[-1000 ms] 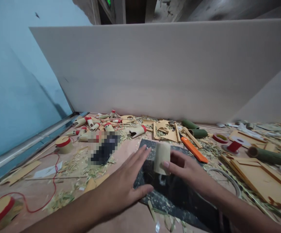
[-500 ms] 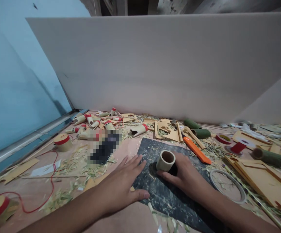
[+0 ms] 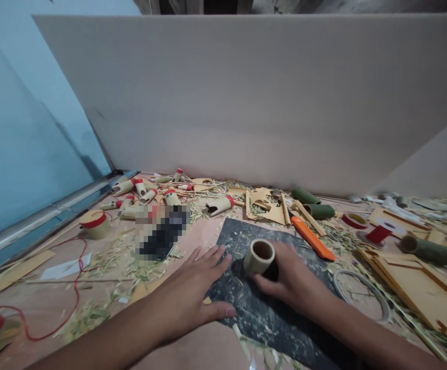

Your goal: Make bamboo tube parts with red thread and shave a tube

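A short, pale bamboo tube (image 3: pixel 256 263), open end up and leaning a little, is over the black mat (image 3: pixel 254 313). My right hand (image 3: pixel 290 275) is wrapped round its right side, with the thumb in front; the far fingers are partly hidden. My left hand (image 3: pixel 203 282) lies with fingers spread at the mat's left edge, apart from the tube and holding nothing. An orange utility knife (image 3: pixel 313 238) lies at the mat's far right edge. Small shavings are scattered on the mat.
A dark, pixelated object (image 3: pixel 163 234) lies beyond my left hand. Several red-banded bamboo pieces (image 3: pixel 220 205) are at the back. To the right are a tape ring (image 3: pixel 337 280), a red spool (image 3: pixel 380 235) and thin wooden panels (image 3: pixel 419 293). A pale board (image 3: pixel 246 103) stands behind.
The bamboo tube has shifted slightly left in my right hand and leans a bit more. My left hand is almost unmoved. The view has shifted slightly.
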### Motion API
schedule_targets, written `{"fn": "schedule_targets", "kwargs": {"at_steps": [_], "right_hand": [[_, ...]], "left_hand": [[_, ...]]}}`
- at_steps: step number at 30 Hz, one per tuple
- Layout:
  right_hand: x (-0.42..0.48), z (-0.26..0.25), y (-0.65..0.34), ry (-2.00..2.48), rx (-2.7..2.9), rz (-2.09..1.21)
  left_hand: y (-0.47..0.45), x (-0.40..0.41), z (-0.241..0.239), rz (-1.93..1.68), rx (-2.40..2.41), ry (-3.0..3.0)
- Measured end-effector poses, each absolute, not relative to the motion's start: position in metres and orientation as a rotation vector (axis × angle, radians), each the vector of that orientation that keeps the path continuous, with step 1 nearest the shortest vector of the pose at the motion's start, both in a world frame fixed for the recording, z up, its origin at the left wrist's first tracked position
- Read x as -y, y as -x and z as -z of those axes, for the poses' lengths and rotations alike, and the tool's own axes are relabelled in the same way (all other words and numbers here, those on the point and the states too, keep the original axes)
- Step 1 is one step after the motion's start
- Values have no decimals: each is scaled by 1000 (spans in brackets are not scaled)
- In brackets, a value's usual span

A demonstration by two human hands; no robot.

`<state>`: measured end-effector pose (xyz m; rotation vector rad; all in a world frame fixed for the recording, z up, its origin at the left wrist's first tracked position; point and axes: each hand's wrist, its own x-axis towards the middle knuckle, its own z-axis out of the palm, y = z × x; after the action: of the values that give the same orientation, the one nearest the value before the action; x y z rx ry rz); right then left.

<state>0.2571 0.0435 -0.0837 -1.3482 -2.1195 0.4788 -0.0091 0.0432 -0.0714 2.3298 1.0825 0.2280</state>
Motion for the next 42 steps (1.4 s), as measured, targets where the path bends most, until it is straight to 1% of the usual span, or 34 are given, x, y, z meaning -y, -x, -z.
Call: {"fn": "schedule_targets", "kwargs": {"at_steps": [3, 8, 11, 14, 17, 22, 25, 27, 31, 35, 39, 42], "right_hand": [[-51, 81, -259, 1400, 2069, -426], [-45, 80, -254, 1311, 2160, -481], [-48, 79, -257, 1362, 2101, -450], [-48, 81, -257, 1361, 2075, -439], [-48, 82, -255, 1253, 2161, -509], [-54, 80, -262, 1309, 2072, -460], [-50, 80, -260, 1246, 2141, -490], [-48, 80, -259, 1221, 2190, -509], [-48, 82, -260, 1285, 2117, -453], [-48, 87, -260, 1181, 2209, -515], [-49, 88, -261, 1279, 2103, -451], [-43, 87, -254, 1223, 2141, -477]], "left_hand": [[10, -43, 73, -236, -1083, -2331], [9, -43, 69, -193, -1106, -2323], [9, -42, 67, -139, -1125, -2324], [10, -41, 68, -189, -1115, -2323], [10, -40, 70, -247, -1096, -2324], [8, -39, 67, -116, -1161, -2388], [8, -39, 65, -60, -1186, -2405], [9, -39, 66, -76, -1174, -2399], [10, -39, 69, -111, -1162, -2389], [11, -40, 72, -150, -1155, -2397], [12, -40, 75, -199, -1120, -2413], [12, -40, 74, -212, -1120, -2409]]}}
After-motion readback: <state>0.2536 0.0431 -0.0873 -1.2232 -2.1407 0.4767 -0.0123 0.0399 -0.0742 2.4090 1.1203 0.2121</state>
